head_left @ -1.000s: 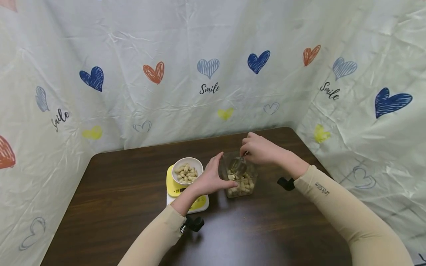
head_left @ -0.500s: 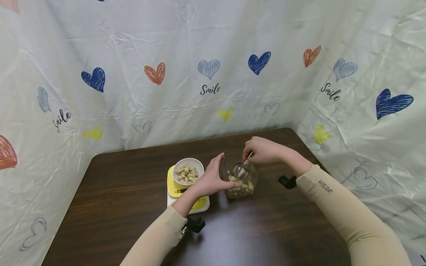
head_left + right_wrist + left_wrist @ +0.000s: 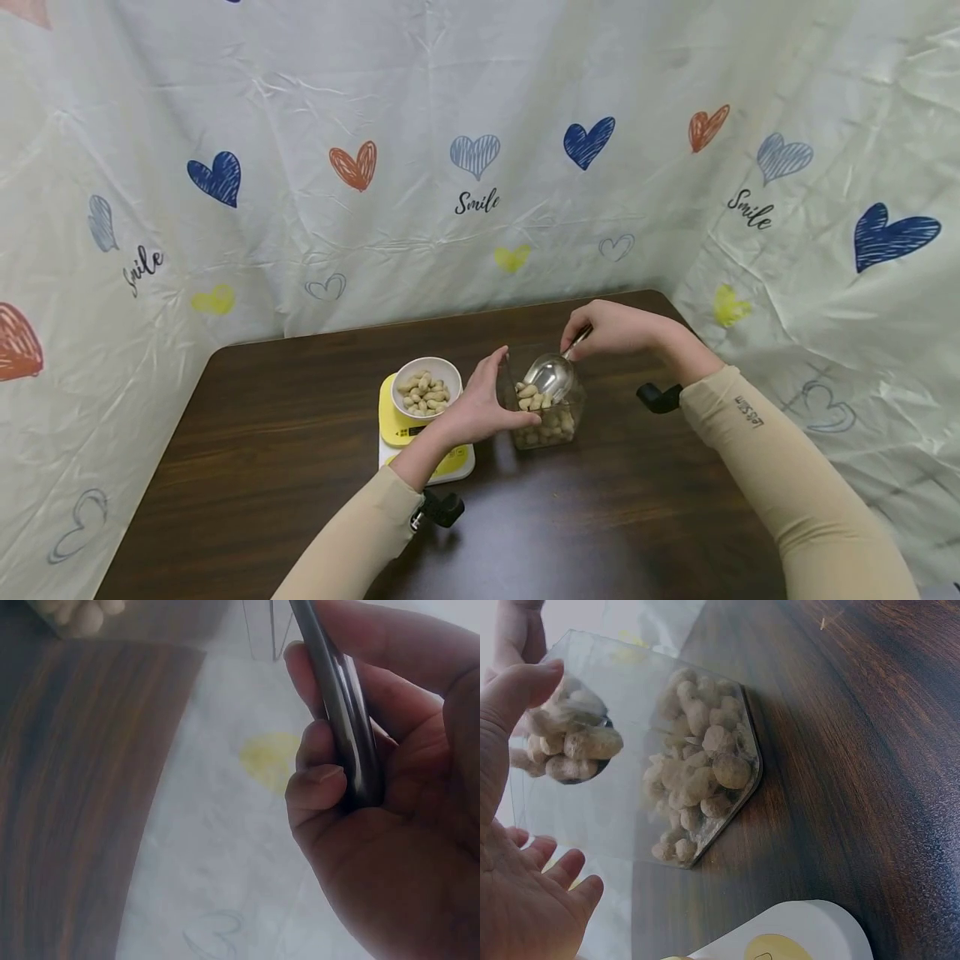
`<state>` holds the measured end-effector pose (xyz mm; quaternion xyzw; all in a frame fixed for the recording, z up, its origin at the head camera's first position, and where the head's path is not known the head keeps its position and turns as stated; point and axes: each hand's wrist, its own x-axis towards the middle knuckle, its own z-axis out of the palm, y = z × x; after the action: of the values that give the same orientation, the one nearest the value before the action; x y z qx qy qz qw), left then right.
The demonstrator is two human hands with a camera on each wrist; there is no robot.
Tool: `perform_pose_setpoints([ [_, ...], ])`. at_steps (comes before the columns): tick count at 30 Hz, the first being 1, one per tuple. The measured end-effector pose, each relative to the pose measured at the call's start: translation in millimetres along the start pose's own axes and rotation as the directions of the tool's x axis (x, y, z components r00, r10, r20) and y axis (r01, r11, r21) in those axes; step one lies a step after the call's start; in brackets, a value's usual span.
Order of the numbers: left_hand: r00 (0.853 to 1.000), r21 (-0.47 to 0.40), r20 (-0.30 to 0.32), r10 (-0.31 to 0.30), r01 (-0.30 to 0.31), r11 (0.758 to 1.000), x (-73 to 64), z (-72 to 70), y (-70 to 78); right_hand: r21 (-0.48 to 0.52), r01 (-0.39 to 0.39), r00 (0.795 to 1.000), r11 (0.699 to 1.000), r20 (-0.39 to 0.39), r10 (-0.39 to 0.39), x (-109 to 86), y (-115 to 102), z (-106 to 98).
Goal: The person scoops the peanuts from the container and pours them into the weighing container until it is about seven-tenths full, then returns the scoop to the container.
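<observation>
A clear plastic container (image 3: 577,410), part filled with unshelled peanuts (image 3: 697,776), stands on the table. My left hand (image 3: 477,408) holds its left side, thumb across the near wall and fingers spread toward the far corner. With my right hand (image 3: 613,327) I grip the dark handle (image 3: 346,727) of a metal scoop (image 3: 553,375). The scoop's bowl is tilted inside the container, high by the rim. Through the clear wall in the left wrist view, several peanuts (image 3: 592,742) show in the scoop, above the rest.
Left of the container, a white bowl (image 3: 448,379) with peanuts sits on a yellow and white kitchen scale (image 3: 387,417). My left forearm crosses over part of the scale. The brown table (image 3: 285,433) ends at a white curtain (image 3: 405,250) printed with hearts.
My right hand has drawn back to the right, tilting the scoop's bowl up out of the peanuts. The left hand stays on the container.
</observation>
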<state>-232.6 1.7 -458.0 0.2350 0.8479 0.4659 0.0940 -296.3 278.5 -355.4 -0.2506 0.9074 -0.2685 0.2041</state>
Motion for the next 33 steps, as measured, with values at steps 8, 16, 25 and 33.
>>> perform_pose_setpoints([
  [8,1.000,-0.007,0.000,0.002,-0.002,1.000,-0.4,0.6,-0.8,0.009,0.006,1.000,1.000,-0.016,-0.006,1.8,4.9,-3.8],
  [16,1.000,0.007,-0.001,-0.006,0.006,1.000,0.0,1.4,-1.7,0.013,0.000,1.000,1.000,0.006,0.000,3.7,5.8,-11.2],
  [25,1.000,0.006,-0.012,0.004,-0.004,1.000,1.0,0.4,-1.2,0.000,-0.029,0.996,1.000,0.085,0.028,8.6,0.6,-18.1],
  [33,1.000,-0.008,-0.006,0.009,-0.009,1.000,0.4,0.7,-0.6,0.061,-0.001,0.992,0.998,0.123,-0.007,16.5,4.4,-12.2],
])
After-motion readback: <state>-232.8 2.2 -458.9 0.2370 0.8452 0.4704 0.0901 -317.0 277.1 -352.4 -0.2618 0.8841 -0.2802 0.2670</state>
